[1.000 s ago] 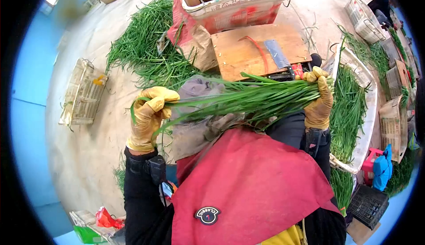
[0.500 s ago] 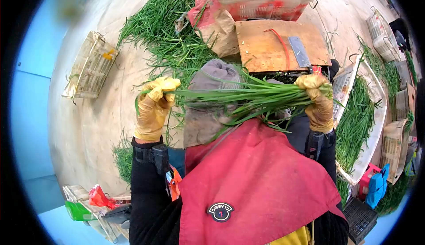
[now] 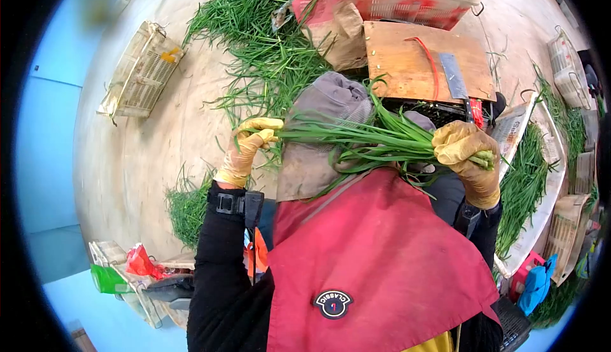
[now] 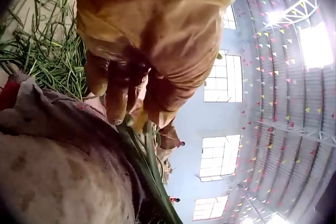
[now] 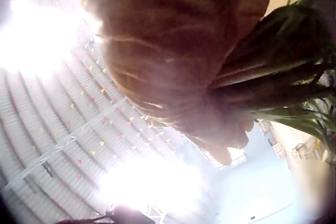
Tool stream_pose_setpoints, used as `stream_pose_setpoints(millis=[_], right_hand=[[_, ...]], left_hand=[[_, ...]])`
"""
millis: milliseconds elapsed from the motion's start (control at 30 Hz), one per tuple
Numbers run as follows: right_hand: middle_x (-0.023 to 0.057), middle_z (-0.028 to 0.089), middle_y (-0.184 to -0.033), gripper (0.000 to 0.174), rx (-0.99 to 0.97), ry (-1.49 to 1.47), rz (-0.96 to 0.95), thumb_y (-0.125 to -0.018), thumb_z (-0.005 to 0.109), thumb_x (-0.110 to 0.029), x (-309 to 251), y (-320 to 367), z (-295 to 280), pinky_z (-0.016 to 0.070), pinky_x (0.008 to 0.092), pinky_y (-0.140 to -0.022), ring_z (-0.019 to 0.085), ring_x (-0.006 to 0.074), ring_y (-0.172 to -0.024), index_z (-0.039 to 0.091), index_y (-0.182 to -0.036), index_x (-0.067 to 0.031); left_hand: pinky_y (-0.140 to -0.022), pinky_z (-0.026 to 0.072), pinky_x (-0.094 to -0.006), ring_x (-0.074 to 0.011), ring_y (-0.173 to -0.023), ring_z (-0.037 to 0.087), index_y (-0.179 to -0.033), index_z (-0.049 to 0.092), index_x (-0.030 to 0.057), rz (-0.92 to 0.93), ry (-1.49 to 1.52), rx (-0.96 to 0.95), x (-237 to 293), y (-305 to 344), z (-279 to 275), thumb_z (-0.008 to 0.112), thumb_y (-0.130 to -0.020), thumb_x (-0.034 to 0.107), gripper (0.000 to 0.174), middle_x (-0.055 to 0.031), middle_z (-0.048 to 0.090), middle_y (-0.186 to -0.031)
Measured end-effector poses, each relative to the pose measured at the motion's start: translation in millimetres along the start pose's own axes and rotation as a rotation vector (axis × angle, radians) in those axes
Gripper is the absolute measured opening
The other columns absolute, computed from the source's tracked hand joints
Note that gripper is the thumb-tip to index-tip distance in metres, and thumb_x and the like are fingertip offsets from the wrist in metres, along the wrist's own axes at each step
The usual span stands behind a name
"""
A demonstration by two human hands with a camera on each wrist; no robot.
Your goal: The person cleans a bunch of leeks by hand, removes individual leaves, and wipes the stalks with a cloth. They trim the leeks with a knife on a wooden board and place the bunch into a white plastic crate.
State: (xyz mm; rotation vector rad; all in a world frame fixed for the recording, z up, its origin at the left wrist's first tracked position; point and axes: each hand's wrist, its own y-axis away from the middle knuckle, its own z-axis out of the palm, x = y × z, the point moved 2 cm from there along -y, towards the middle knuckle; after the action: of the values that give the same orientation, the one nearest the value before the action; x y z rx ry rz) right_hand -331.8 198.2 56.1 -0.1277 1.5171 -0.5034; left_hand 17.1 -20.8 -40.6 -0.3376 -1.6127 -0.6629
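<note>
A bunch of long green leafy stalks point(image 3: 382, 137) stretches across the person's lap in the head view. The gloved right hand point(image 3: 468, 161) grips its thick pale end, with stalk ends poking out past the fingers. At the thin leaf end, the gloved left hand point(image 3: 248, 151) pinches a few leaf tips between thumb and fingers. The left wrist view shows the left hand point(image 4: 152, 40) with fingertips on green leaves point(image 4: 149, 182). In the right wrist view the right hand point(image 5: 168, 56) is curled round dark stalks point(image 5: 273, 85).
Beyond the lap lie a wooden board point(image 3: 414, 59), a cleaver point(image 3: 453, 75) and a red-stained crate point(image 3: 414, 5). A pile of greens point(image 3: 254, 14) covers the floor. One crate point(image 3: 143, 72) stands left; a white crate of greens point(image 3: 525, 180) stands right.
The left hand has moved right, toward the bunch's middle, and the two hands are nearer each other. The right hand has turned, showing the stalk ends. The head view has shifted.
</note>
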Motion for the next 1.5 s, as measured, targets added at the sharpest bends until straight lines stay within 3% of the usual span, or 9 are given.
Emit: stream_pose_setpoints(millis=[167,267,400,600,833,933,1067,1200,1500], right_hand=[[0.0058,0.068,-0.075,0.024,-0.074,-0.013,-0.031,-0.076,0.081,-0.025,-4,-4,8,0.0521,0.039,-0.077,0.064,0.0237,-0.076,0.071,-0.08,-0.004],[0.0061,0.068,-0.075,0.019,-0.101,0.019,-0.024,-0.077,0.081,-0.021,-8,-6,13,0.0512,0.0394,-0.077,0.063,0.0229,-0.074,0.07,-0.077,-0.0052],[0.0046,0.066,-0.071,0.02,-0.176,-0.015,0.014,-0.072,0.084,-0.019,-14,-13,23,0.0499,0.0396,-0.077,0.061,0.0221,-0.074,0.069,-0.074,-0.0068],[0.0051,0.066,-0.072,0.022,-0.171,-0.031,0.008,-0.073,0.083,-0.025,-16,-9,24,0.0504,0.0395,-0.076,0.063,0.0245,-0.075,0.069,-0.075,-0.0084],[0.0057,0.067,-0.073,0.017,-0.199,-0.036,-0.007,-0.075,0.082,-0.021,-17,-11,25,0.0505,0.0389,-0.075,0.063,0.0244,-0.074,0.071,-0.076,-0.0083],[0.0069,0.069,-0.076,0.016,-0.246,-0.006,-0.045,-0.078,0.079,-0.021,-15,-11,23,0.051,0.0386,-0.076,0.064,0.024,-0.075,0.072,-0.079,-0.0067],[0.0093,0.073,-0.084,0.022,-0.292,-0.018,-0.059,-0.082,0.076,-0.027,-12,-10,19,0.0521,0.0391,-0.079,0.066,0.0243,-0.078,0.072,-0.084,-0.0055],[0.0059,0.069,-0.074,0.012,-0.197,0.024,-0.018,-0.076,0.081,-0.016,-14,-9,22,0.0501,0.0371,-0.074,0.064,0.0233,-0.074,0.073,-0.077,-0.0069],[0.0077,0.071,-0.082,0.022,-0.235,0.03,-0.052,-0.08,0.077,-0.025,-12,-9,14,0.0521,0.0392,-0.079,0.065,0.0236,-0.078,0.072,-0.085,-0.0041]], left_hand=[[-0.088,0.0489,-0.0273,-0.014,-0.106,0.058,-0.118,0.065,0.0043,0.196,0.035,0.291,13,-6,-25,0.061,-0.084,-0.005,0.035,-0.0067,0.064,-0.117],[-0.089,0.049,-0.0294,-0.0164,-0.105,0.06,-0.116,0.066,0.004,0.516,-0.428,0.314,68,7,2,0.063,-0.085,-0.003,0.032,-0.0076,0.065,-0.115],[-0.08,0.0503,-0.0271,-0.0119,-0.088,0.062,-0.115,0.066,0.0023,0.753,-0.558,-0.06,96,2,62,0.065,-0.088,0.001,0.027,-0.0046,0.069,-0.101],[-0.068,0.0505,-0.0281,-0.0163,-0.07,0.06,-0.113,0.068,0.0063,0.347,-0.744,-0.313,87,-17,106,0.073,-0.083,0.007,0.03,-0.0091,0.069,-0.091],[-0.076,0.0519,-0.0367,-0.0291,-0.088,0.067,-0.117,0.067,0.0159,0.245,-0.748,-0.428,86,-41,111,0.067,-0.086,0.033,0.035,-0.0115,0.07,-0.096],[-0.08,0.052,-0.0377,-0.0306,-0.094,0.066,-0.119,0.066,0.0171,0.19,-1.117,-0.478,101,-38,120,0.069,-0.085,0.032,0.037,-0.0122,0.07,-0.1],[-0.077,0.0519,-0.038,-0.0304,-0.089,0.066,-0.121,0.066,0.0182,0.418,-1.067,-0.551,83,-46,121,0.072,-0.082,0.028,0.041,-0.0123,0.069,-0.095],[-0.077,0.0506,-0.0408,-0.0319,-0.09,0.064,-0.107,0.069,0.0144,0.465,-1.154,-0.603,83,-49,136,0.072,-0.077,0.024,0.031,-0.0109,0.066,-0.092],[-0.076,0.0491,-0.0441,-0.0336,-0.088,0.062,-0.091,0.065,0.0091,0.669,-1.119,-0.576,88,-56,144,0.068,-0.073,0.018,0.02,-0.0117,0.063,-0.088]])
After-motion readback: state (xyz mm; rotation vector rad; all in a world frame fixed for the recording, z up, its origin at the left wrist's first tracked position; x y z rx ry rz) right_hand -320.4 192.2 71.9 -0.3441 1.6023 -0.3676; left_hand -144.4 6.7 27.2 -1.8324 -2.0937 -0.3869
